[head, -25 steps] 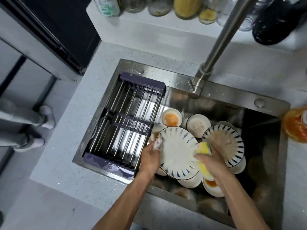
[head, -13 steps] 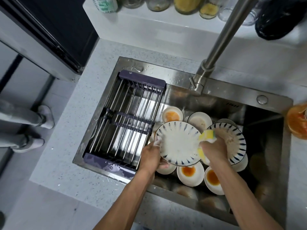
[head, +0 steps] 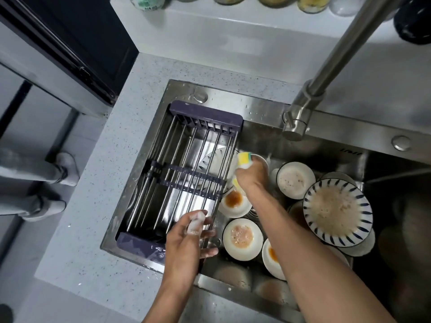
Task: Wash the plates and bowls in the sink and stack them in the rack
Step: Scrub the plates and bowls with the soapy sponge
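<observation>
A purple-ended wire rack (head: 186, 178) spans the left part of the steel sink (head: 256, 108). A white plate with blue stripes (head: 213, 164) shows through the rack's bars, below them. My right hand (head: 250, 177) is beside that plate's right edge, shut on a yellow sponge (head: 243, 158). My left hand (head: 191, 234) is foamy, fingers apart, over the rack's near right corner and holding nothing. A dirty blue-striped plate (head: 337, 212) lies on the right. Dirty white bowls (head: 242, 238) (head: 295, 179) (head: 234, 200) lie between.
The faucet (head: 300, 117) rises from the sink's back rim and leans to the upper right. Jars (head: 310, 3) line the back ledge. Another person's legs (head: 35, 173) stand on the floor at the left. Speckled counter (head: 112, 183) borders the sink.
My left hand let go of the striped plate and moved to the rack's near corner. The plate now sits below the rack bars. My right hand with the sponge moved back and left.
</observation>
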The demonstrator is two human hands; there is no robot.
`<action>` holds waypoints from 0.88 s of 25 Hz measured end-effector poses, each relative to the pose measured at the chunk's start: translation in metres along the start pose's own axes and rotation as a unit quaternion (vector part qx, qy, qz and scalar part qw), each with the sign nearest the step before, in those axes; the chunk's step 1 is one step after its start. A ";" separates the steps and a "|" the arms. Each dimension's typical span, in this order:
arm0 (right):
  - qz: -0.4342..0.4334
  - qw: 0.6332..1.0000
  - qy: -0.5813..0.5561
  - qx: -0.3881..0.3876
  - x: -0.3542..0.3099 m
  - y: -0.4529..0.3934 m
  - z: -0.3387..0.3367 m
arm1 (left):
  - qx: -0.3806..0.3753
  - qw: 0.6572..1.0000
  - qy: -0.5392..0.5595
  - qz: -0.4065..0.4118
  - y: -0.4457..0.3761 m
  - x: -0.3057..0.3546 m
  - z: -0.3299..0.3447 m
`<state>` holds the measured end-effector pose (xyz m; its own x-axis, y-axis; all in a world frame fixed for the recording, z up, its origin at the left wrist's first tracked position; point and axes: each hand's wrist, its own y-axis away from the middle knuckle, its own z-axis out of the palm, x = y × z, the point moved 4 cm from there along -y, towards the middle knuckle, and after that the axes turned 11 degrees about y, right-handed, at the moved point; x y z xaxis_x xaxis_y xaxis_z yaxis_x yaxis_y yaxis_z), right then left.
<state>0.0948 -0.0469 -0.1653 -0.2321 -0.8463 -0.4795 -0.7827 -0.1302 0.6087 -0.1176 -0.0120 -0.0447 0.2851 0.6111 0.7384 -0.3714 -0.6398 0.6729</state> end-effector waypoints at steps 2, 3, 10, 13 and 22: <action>0.018 0.999 0.009 -0.029 -0.005 -0.007 0.018 | 0.008 1.000 0.000 0.003 -0.005 0.001 -0.008; 0.032 0.998 0.014 -0.056 -0.006 -0.011 0.025 | 0.009 1.000 0.000 0.002 -0.008 0.001 -0.010; 0.006 0.993 0.014 -0.119 0.019 -0.012 -0.002 | -0.025 1.000 0.005 -0.013 -0.015 -0.001 0.010; 0.035 0.993 -0.065 -0.095 0.052 0.003 -0.029 | -0.052 0.998 0.003 -0.033 -0.019 -0.013 0.033; 0.212 0.877 -0.431 -0.007 0.176 0.064 -0.110 | -0.170 0.959 -0.219 -0.051 -0.049 -0.103 0.164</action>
<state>0.0671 -0.2615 -0.1408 -0.8556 -0.1163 -0.5043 -0.5148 0.0904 0.8525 0.0156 -0.1202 -0.1465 0.6520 0.3596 0.6676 -0.5669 -0.3536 0.7441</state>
